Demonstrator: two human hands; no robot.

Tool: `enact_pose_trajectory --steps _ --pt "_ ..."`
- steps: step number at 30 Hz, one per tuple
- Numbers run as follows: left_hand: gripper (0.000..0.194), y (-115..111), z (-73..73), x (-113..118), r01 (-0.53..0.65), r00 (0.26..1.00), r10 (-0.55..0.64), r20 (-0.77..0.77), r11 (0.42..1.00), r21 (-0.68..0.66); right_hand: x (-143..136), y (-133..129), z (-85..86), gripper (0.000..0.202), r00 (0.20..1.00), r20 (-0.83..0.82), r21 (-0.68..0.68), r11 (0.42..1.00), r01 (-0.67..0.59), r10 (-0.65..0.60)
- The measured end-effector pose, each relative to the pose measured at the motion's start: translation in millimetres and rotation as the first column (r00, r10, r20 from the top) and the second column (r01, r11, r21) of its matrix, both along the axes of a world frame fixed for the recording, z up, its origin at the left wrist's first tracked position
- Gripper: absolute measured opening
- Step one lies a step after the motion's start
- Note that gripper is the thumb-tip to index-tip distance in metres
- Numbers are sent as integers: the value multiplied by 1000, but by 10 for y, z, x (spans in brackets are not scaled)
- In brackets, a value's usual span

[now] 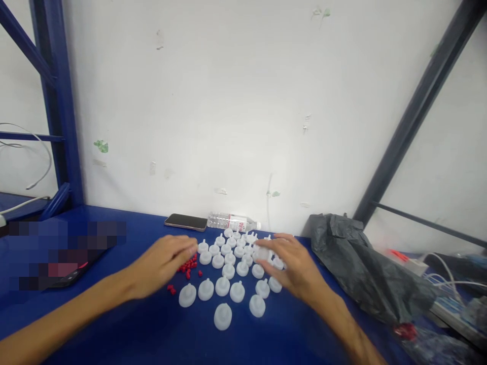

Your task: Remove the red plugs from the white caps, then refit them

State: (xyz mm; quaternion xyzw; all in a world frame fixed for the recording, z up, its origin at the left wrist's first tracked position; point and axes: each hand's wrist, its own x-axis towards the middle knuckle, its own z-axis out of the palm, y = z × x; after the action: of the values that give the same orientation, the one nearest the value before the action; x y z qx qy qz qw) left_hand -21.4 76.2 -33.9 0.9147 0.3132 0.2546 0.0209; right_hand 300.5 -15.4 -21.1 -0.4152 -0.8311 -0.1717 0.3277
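Many white round caps with short spouts, one of them (pixel 222 317) nearest to me, stand spread over the blue table (pixel 152 334). Small red pieces (pixel 188 266) lie in a loose pile left of the caps. My left hand (pixel 162 263) is over the pile's left side, its fingers together and bent; whether it holds anything is hidden. My right hand (pixel 294 266) reaches in from the right with thumb and fingers around a white cap (pixel 262 253) among the others.
A phone (pixel 186 222) and a clear bottle lying down (pixel 234 222) are by the wall. A dark plastic bag (pixel 365 268) fills the right side, with cables and a power strip (pixel 449 306) beyond. Blue posts (pixel 64 101) rise at the left.
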Motion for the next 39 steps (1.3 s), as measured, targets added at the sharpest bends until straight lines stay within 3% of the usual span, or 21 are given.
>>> enact_pose_trajectory --steps 5,13,15,19,24,28,31,35,39 --pt "38 277 39 -190 -186 981 184 -60 982 -21 352 14 163 16 970 -84 -102 970 219 -228" --pt "30 290 -58 -134 -167 976 155 -155 984 -64 437 -26 278 17 954 13 -351 892 284 -299" --pt "30 308 -59 -150 -199 965 189 -180 979 -39 469 -15 270 20 939 77 -434 836 335 -336" --pt "31 366 -76 -183 -260 930 249 -269 966 -4 496 -2 223 16 898 180 -619 663 421 -402" --pt "28 396 -101 -201 -272 915 261 -306 962 7 480 -10 202 8 914 165 -720 588 369 -371" --pt "28 386 -108 -205 -274 907 266 -328 961 21 555 -38 292 31 915 114 -721 602 344 -387" --pt "27 386 -118 -199 -274 909 266 -321 962 21 732 -77 341 30 900 68 -728 595 340 -432" --pt "26 377 -133 -182 -269 910 261 -322 963 21 962 -136 286 19 867 70 -808 482 339 -494" --pt "26 352 -127 -162 -270 906 261 -334 963 20 975 -143 161 23 849 92 -858 392 333 -520"
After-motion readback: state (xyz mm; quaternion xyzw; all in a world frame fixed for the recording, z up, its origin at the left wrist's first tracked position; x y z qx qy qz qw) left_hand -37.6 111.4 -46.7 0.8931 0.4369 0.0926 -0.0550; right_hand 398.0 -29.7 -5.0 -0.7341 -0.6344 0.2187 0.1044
